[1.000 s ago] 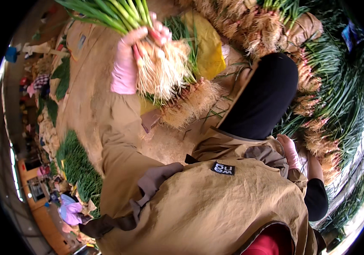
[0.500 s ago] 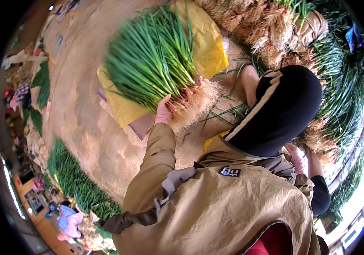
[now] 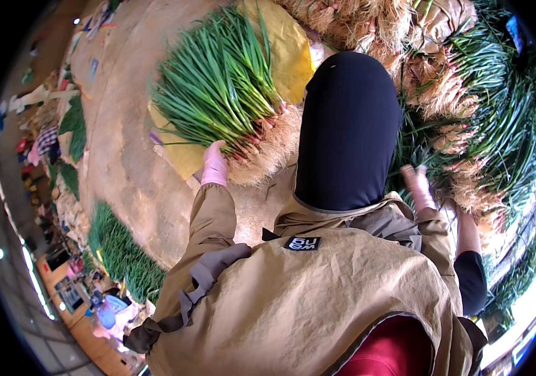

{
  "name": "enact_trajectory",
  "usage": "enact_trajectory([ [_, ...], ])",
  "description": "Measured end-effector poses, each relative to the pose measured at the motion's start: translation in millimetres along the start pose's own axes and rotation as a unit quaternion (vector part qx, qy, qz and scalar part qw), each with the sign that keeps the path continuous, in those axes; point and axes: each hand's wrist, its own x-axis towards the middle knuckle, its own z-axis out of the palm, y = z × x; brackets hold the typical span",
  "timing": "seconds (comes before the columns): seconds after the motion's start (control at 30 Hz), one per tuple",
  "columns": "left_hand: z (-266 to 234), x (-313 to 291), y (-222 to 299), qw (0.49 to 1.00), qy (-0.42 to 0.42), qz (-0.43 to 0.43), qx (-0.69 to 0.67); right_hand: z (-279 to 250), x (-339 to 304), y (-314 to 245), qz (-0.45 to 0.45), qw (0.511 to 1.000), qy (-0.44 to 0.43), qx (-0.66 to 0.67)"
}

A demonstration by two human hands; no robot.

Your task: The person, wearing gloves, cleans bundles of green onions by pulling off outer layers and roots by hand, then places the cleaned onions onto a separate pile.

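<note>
A broad bundle of scallions (image 3: pixel 224 94), green leaves fanned to the upper left and pale stringy roots to the lower right, lies on a yellow sheet (image 3: pixel 291 53). My left hand (image 3: pixel 214 164), in a pink glove, grips the bundle's left edge just above the roots; some of its fingers are hidden by stems. Right of my black-clad knee (image 3: pixel 349 135), my pink-gloved right hand (image 3: pixel 417 185) reaches toward dark green leaves, thumb and fingers apart. Nothing shows plainly in it. Root clusters (image 3: pixel 468 178) of piled scallions are close by.
Scallions (image 3: pixel 499 119) are heaped along the right, with more rooted bundles (image 3: pixel 355 22) at the top. Another green pile (image 3: pixel 127 254) lies on the bare ground (image 3: pixel 136 169) at lower left. A bare limb with a black cuff (image 3: pixel 470 276) stands beside my right arm.
My right hand has moved up and left, from beside the roots toward the leaves. My left hand has shifted left to the bundle's edge. The knee has swung left in view.
</note>
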Motion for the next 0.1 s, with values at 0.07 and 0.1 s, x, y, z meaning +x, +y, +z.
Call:
enact_trajectory([
  [0.07, 3.7, 15.8, 15.0, 0.999, 0.002, 0.008, 0.031, 54.9, 2.9, -15.6, -0.164, 0.938, -0.151, -0.266],
  [0.1, 2.1, 19.7, 20.6, 0.999, -0.007, 0.034, 0.041, 57.4, 4.5, -9.8, -0.162, 0.939, -0.153, -0.261],
])
